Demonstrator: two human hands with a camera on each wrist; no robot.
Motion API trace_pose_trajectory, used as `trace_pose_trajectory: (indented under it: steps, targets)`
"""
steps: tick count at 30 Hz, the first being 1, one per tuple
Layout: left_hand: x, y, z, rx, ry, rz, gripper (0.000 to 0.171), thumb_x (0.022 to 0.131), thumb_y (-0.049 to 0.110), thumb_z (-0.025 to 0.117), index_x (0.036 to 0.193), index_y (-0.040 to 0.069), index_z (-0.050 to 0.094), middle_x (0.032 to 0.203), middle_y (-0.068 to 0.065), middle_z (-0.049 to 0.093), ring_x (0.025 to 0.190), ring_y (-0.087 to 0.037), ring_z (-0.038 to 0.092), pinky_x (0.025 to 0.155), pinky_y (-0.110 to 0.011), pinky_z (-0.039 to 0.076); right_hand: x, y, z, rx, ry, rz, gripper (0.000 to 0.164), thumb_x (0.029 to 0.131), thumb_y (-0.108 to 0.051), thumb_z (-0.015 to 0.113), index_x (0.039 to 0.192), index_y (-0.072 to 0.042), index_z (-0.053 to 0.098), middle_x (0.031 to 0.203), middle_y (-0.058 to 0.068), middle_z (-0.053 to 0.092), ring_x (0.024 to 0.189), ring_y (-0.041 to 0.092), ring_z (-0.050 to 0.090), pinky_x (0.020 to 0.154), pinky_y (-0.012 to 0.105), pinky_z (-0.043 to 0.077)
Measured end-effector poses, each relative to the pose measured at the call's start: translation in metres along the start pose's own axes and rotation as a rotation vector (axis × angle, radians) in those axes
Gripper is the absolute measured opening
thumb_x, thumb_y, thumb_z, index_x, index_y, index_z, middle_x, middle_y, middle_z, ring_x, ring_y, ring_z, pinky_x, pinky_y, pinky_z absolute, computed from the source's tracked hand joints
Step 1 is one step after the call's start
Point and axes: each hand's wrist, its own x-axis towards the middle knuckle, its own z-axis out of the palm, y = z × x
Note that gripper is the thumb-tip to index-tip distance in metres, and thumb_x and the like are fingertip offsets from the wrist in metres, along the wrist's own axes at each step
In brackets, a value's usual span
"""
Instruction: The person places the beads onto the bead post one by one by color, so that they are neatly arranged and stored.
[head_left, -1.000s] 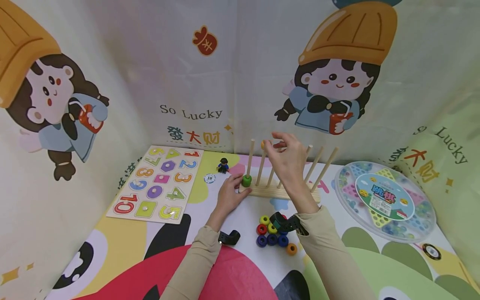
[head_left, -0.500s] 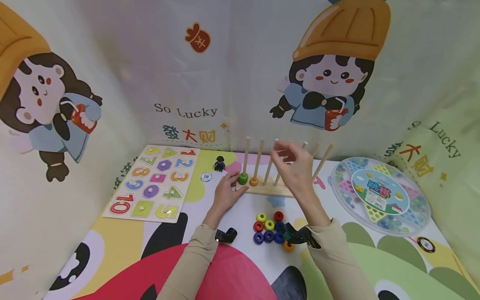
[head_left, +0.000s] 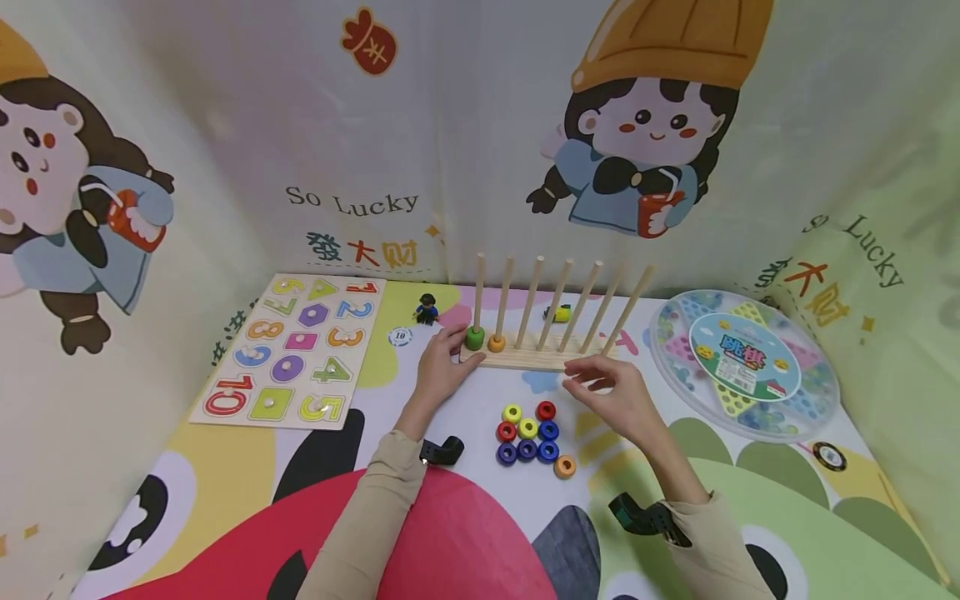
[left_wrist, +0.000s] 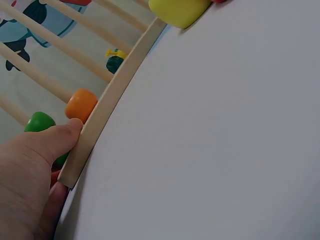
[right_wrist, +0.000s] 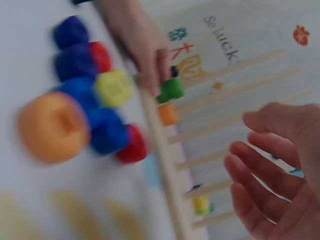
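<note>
A wooden peg stand (head_left: 517, 357) with a row of upright pegs stands towards the back of the table. My left hand (head_left: 438, 367) grips its left end, the thumb along the front of the base (left_wrist: 107, 107) and other fingers partly hidden behind. Green (head_left: 474, 337) sits at the foot of the leftmost peg as a bead, and an orange bead (head_left: 497, 342) is on the peg beside it. My right hand (head_left: 615, 396) hovers in front of the stand's right end, fingers loosely bent and holding nothing. Loose red, yellow and blue beads (head_left: 527, 451) lie grouped nearer me, with one orange bead (head_left: 565, 467).
A number puzzle board (head_left: 300, 340) lies at left, near a small toy figure (head_left: 426, 309) and a round chip (head_left: 401, 337). Behind the pegs is a small yellow-and-green toy (head_left: 559, 313). A round game box (head_left: 813, 379) lies at right, with a black chip (head_left: 829, 456) beside it.
The orange bead, earlier in my right hand at the top of the second peg, now rests at its foot. My right hand has let go and moved down and right. My left hand keeps its hold.
</note>
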Motion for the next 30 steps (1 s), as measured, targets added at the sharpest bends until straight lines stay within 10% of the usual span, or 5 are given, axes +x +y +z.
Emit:
trace_pose_trajectory:
  steps: [9, 30]
  targets:
    - [-0.001, 0.002, -0.002, -0.012, 0.010, -0.008, 0.055, 0.086, 0.022, 0.078, 0.132, -0.002, 0.060, 0.138, -0.015, 0.055, 0.116, -0.030, 0.056, 0.094, -0.037, 0.053, -0.060, 0.020, 0.010, 0.000, -0.220, -0.047, 0.026, 0.081, -0.013, 0.082, 0.104, -0.005, 0.073, 0.095, 0.004, 0.071, 0.082, 0.017, 0.067, 0.069, 0.031, 0.058]
    - [-0.003, 0.000, 0.000, 0.017, 0.023, 0.041, 0.056, 0.085, 0.024, 0.079, 0.130, -0.003, 0.061, 0.136, -0.015, 0.056, 0.112, -0.030, 0.059, 0.090, -0.036, 0.055, -0.087, 0.021, 0.025, -0.095, -0.033, -0.130, 0.032, 0.069, 0.001, 0.086, 0.096, -0.010, 0.075, 0.089, -0.007, 0.070, 0.075, 0.005, 0.062, 0.062, 0.023, 0.054]
